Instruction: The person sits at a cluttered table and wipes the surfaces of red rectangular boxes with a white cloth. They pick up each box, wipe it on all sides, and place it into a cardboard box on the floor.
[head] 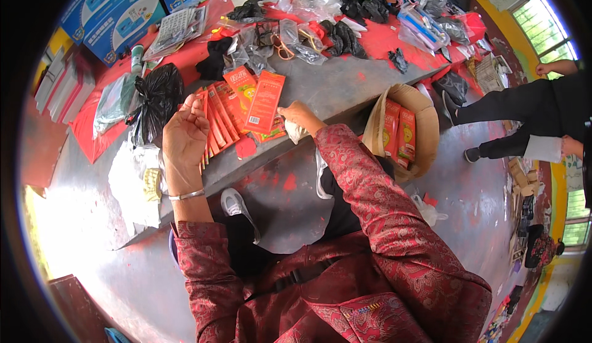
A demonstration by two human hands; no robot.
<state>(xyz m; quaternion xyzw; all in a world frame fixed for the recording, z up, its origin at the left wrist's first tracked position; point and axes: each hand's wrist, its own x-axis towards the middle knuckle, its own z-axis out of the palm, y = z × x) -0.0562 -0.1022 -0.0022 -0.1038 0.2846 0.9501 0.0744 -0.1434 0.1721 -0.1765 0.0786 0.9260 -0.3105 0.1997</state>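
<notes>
My left hand (186, 132), palm up with curled fingers, is beside the left end of a fanned row of red printed packets (222, 119). Whether it grips a packet edge is unclear. My right hand (298, 113) has its fingertips right by the side of a red carton-like packet (265, 99) that bears a barcode; I cannot tell if they pinch it. This packet overlaps another one with a yellow cartoon figure (247, 94). A crumpled whitish thing (294, 131) shows under my right hand. Further right, an open cardboard box (424, 135) holds several similar red packets (406, 135).
Black plastic bags (157, 98), clear bags and eyeglasses (282, 49) lie on the grey, red-covered table (342, 77). Blue printed boxes (125, 24) stand at the far left. On the right, a person in dark trousers (502, 107) holds a white sheet (543, 148).
</notes>
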